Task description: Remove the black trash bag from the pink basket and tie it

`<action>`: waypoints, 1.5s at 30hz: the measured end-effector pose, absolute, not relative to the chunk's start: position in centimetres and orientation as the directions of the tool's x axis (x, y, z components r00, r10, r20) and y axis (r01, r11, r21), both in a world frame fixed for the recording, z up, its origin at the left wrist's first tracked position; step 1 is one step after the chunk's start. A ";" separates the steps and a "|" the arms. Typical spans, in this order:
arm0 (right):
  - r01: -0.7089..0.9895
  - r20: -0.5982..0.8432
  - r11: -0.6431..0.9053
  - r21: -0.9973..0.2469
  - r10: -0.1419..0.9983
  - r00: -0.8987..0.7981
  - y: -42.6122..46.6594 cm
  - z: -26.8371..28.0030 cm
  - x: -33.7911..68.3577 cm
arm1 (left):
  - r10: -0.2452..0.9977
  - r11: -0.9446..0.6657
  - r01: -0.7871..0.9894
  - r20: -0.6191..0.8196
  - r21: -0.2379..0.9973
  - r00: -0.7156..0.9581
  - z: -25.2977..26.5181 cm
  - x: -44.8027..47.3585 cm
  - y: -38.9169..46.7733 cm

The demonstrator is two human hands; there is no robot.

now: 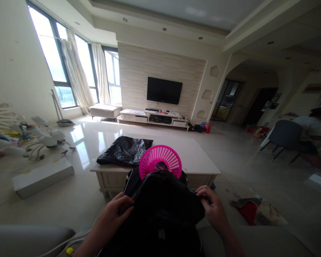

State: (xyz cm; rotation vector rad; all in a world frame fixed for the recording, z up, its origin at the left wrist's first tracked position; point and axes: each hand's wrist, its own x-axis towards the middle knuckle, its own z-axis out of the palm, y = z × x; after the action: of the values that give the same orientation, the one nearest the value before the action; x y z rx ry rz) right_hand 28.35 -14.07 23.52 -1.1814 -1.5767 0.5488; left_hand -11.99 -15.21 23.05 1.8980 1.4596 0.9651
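A black plastic bag (168, 196) is spread between my two hands in front of my body. My left hand (117, 210) pinches its left edge, thumb against fingers. At the right edge, my right hand (211, 203) grips the bag the same way. Just beyond the bag is a bright pink slotted plastic basket (173, 155), its open side tilted toward me and its lower part covered by the bag. Something dark shows inside the basket, too unclear to name. Another black plastic bag (125, 150) lies crumpled on the left of the white coffee table (192, 153).
A long white box (44, 176) lies on the floor at left, near a chandelier-like fixture (46, 137). A red and clear bag (259, 210) sits on the floor at right. Farther right, a person (312, 128) is beside a grey chair (285, 134). A TV (164, 90) hangs ahead.
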 end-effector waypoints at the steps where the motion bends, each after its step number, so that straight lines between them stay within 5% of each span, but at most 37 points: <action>1: 0.405 0.459 0.411 -0.817 0.888 0.025 -14.1 23.5 28.4 | 0.966 -0.259 0.562 0.212 0.786 0.148 22.7 -12.0 -15.1; 9: 0.496 0.475 0.417 -0.762 0.880 -0.010 -14.0 23.5 28.4 | 0.979 -0.191 0.521 0.196 0.832 0.046 21.0 -11.5 -14.3; 17: 0.545 0.503 0.372 -0.751 0.857 0.108 -13.5 22.7 29.0 | 0.815 -0.420 0.539 0.565 0.730 -0.131 23.8 -12.2 -15.6; 21: 0.507 0.470 0.319 -0.801 0.860 0.201 -13.3 22.0 29.2 | 0.732 -0.439 0.548 0.638 0.712 -0.241 23.2 -12.6 -15.6; 31: 0.528 0.440 0.201 -0.825 0.814 0.380 -14.2 24.2 27.6 | 0.845 -0.311 0.473 0.467 0.825 -0.260 22.8 -12.7 -15.2; 36: 0.583 0.435 0.140 -0.801 0.804 0.405 -15.0 25.2 28.0 | 0.932 -0.153 0.401 0.267 0.903 -0.246 23.2 -12.9 -15.1; 39: 0.615 0.451 0.197 -0.764 0.844 0.290 -16.2 25.6 27.2 | 0.946 -0.108 0.263 0.181 0.959 -0.269 23.0 -12.9 -14.9; 41: 0.624 0.418 0.294 -0.724 0.907 0.058 -17.2 25.4 25.7 | 0.940 -0.122 0.194 0.176 0.973 -0.291 22.7 -12.8 -14.7; 45: 0.683 0.121 0.429 -0.590 0.884 -0.451 -18.1 22.4 22.3 | 0.921 -0.165 0.122 0.197 0.979 -0.335 22.6 -12.6 -14.4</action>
State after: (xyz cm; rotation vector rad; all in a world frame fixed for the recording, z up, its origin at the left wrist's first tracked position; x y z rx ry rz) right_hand 22.27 -18.07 22.40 -1.3298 -2.2722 0.6566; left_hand -12.59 -14.38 22.59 1.2294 1.4471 1.5686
